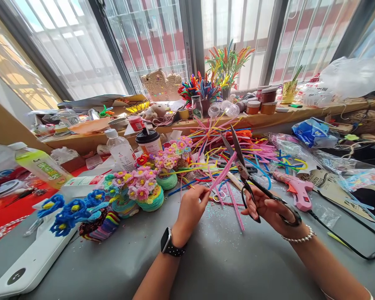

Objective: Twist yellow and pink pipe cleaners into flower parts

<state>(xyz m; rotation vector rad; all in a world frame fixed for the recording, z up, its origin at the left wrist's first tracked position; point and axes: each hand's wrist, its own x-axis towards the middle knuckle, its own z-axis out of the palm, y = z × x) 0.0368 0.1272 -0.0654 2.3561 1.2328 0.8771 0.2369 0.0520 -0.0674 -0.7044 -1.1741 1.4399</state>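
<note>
1. Here's the left hand (191, 208), thumb and fingers pinched narrow on pink pipe cleaners (224, 171) that slant up, far and right, over the middle of the grey table (206, 266).
2. And the right hand (270, 208) has the black-handled scissors (243, 171), fingers through the loops, blades spread and pointing far. The pink stems run right up beside those blades; whether they touch, I can't tell.
3. Just under the hands, a loose pink stem (236, 208) lies on the table amid scattered glitter.
4. Out to the right, there's a pink glue gun (296, 189), its black cable trailing nearer.
5. Over on the left, a pot of pink flowers (143, 185) stands just beyond a striped pot of blue flowers (76, 213).
6. Farther back, a tangle of coloured pipe cleaners (262, 149) spreads below the ledge (171, 128), a lidded cup (149, 145) to its left.
7. Farthest of all, bright artificial stems (228, 62) fan out before the windows (146, 33).
</note>
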